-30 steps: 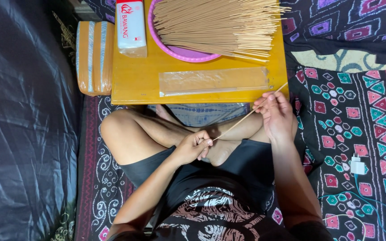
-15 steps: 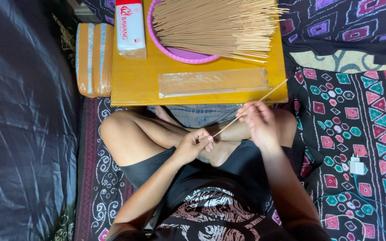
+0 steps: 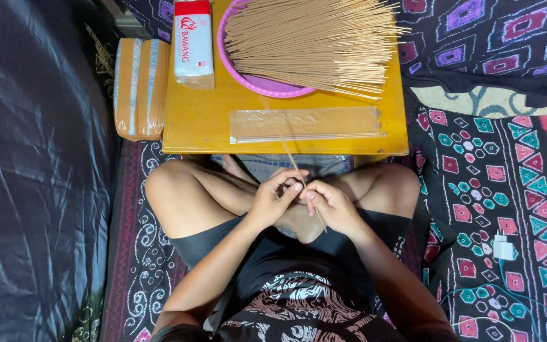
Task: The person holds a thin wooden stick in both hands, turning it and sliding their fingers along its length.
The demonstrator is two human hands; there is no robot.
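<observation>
Two hands are meeting over the lap: the left hand (image 3: 272, 201) and right hand (image 3: 332, 206) are each pinching one thin stick (image 3: 299, 174), their grip pressed together on its lower part while its tip is pointing up toward the yellow tabletop (image 3: 197, 120). Holding it lightly, fingers close together, is probably guarding against snapping; the clear sleeve (image 3: 305, 124) is lying just ahead.

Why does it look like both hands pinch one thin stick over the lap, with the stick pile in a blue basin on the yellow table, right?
Not quite: the basin is pink, not blue, per the head view. The rest holds: left hand and right hand pinch one thin stick over the lap, pile on the yellow table.
</observation>
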